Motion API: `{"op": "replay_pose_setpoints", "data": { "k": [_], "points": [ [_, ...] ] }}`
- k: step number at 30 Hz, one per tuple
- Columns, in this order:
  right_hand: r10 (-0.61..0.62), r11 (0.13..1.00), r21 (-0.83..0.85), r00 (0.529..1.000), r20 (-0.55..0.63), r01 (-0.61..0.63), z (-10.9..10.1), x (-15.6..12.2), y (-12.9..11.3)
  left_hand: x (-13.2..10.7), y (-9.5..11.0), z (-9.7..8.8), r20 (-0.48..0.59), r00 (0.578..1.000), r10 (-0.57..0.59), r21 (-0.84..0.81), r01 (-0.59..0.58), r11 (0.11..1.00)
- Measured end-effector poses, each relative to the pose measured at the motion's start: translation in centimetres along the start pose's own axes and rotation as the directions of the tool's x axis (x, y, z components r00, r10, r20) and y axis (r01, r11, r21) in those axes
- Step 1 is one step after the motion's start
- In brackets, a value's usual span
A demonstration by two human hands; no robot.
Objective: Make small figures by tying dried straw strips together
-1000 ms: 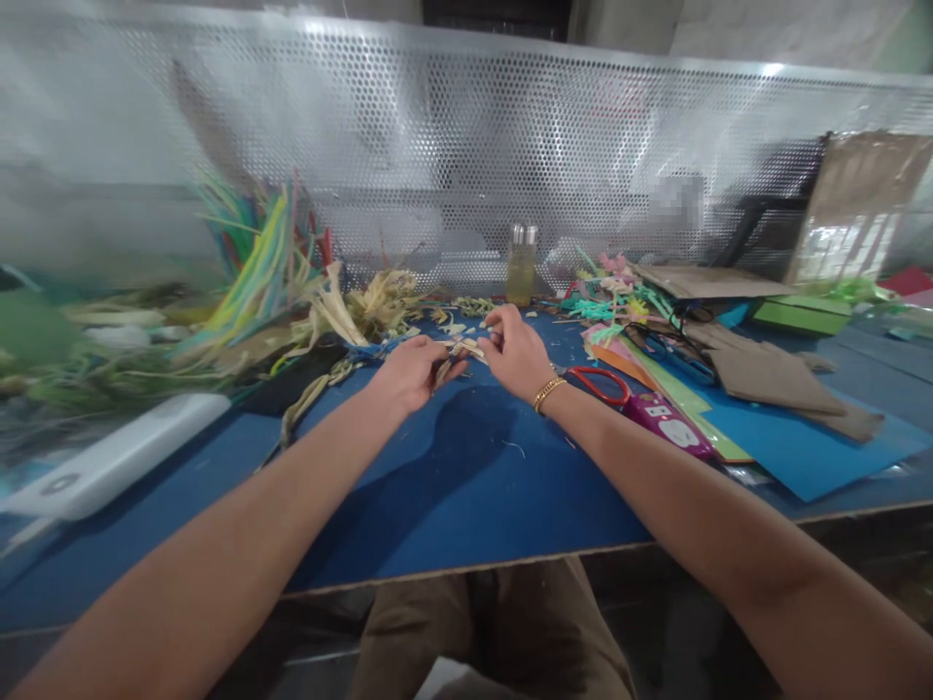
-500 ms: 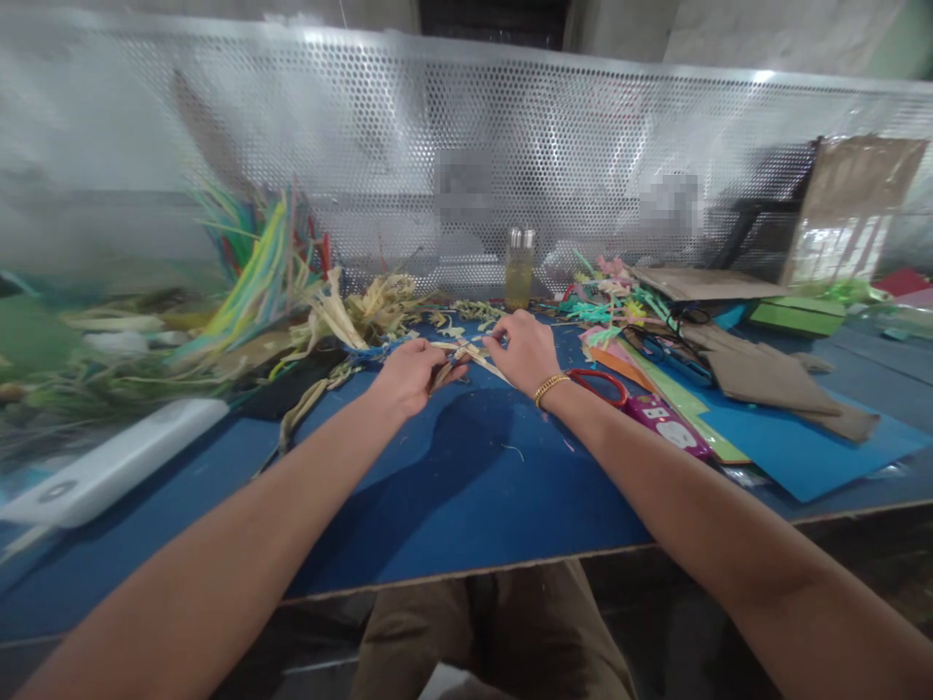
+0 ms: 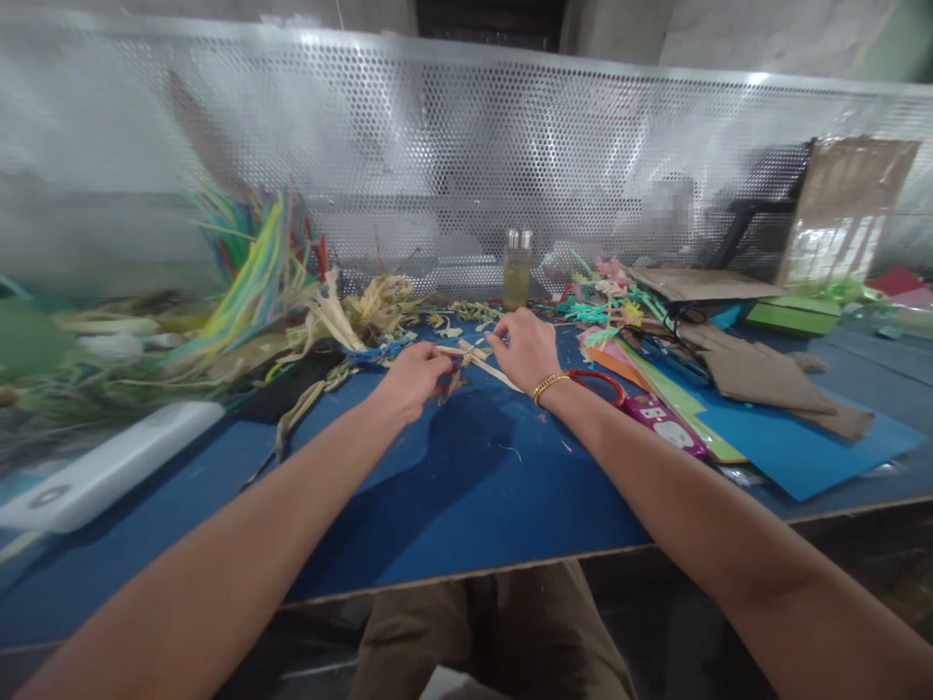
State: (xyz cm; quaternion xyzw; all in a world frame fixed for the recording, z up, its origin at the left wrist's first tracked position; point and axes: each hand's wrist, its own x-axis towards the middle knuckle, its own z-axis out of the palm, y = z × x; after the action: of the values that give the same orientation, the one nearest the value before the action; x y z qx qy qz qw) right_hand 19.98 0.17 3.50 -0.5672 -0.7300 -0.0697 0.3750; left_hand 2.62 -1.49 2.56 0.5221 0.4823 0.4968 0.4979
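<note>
My left hand (image 3: pixel 417 379) is closed around one side of a small bundle of pale dried husk strips (image 3: pixel 500 373), crossed and knotted between my hands. My right hand (image 3: pixel 526 348), with a gold bracelet (image 3: pixel 548 387) at its wrist, pinches a thin end of the strips at the upper right. Some brownish ends hang beneath the left fingers. Both hands are just above the blue tabletop (image 3: pixel 466 486). Part of the bundle is hidden by the left fingers.
Dried husks (image 3: pixel 379 309) and colourful stems (image 3: pixel 255 262) pile up at left, behind a white power strip (image 3: pixel 117 462). A bottle (image 3: pixel 517 272) stands before the perforated metal screen (image 3: pixel 364 126). Red-handled scissors (image 3: pixel 602 381), a purple box-like thing (image 3: pixel 667 426) and blue card (image 3: pixel 809 447) lie right.
My left hand has shifted slightly left and its fingers have drawn back, so more of the crossed strips shows. The right hand stays almost in place, still pinching.
</note>
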Motion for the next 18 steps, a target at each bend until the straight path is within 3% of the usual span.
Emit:
{"op": "replay_pose_setpoints", "data": {
  "k": [2, 3, 6, 9, 11, 14, 18],
  "points": [
    [0.013, 1.000, 0.002, 1.000, 0.008, -0.013, 0.1, 0.0, 0.2, 0.1, 0.0, -0.4, 0.038, 0.996, 0.084, 0.263, -0.091, 0.961],
    [0.022, 1.000, 0.005, 1.000, 0.016, -0.022, 0.2, 0.0, 0.4, 0.1, 0.0, -0.6, 0.088, 0.987, 0.131, 0.413, -0.156, 0.897],
    [0.058, 0.998, 0.026, 0.996, 0.064, -0.060, 0.6, 0.0, 0.9, -0.3, 0.5, -1.2, 0.255, 0.933, 0.255, 0.738, -0.358, 0.572],
    [0.091, 0.994, 0.053, 0.988, 0.128, -0.098, 0.9, 0.1, 1.2, -1.2, 1.2, -1.3, 0.309, 0.894, 0.323, 0.853, -0.411, 0.321],
    [0.103, 0.991, 0.071, 0.983, 0.154, -0.115, 1.0, 0.1, 1.3, -1.9, 1.7, -1.2, 0.300, 0.894, 0.332, 0.885, -0.391, 0.253],
    [0.106, 0.985, 0.120, 0.980, 0.166, -0.126, 1.2, 0.1, 1.2, -2.5, 1.9, -1.0, 0.286, 0.899, 0.331, 0.898, -0.372, 0.234],
    [0.114, 0.959, 0.236, 0.978, 0.176, -0.155, 1.6, 0.2, 1.3, -2.1, 1.5, -1.4, 0.331, 0.854, 0.401, 0.883, -0.430, 0.188]
  ]
}}
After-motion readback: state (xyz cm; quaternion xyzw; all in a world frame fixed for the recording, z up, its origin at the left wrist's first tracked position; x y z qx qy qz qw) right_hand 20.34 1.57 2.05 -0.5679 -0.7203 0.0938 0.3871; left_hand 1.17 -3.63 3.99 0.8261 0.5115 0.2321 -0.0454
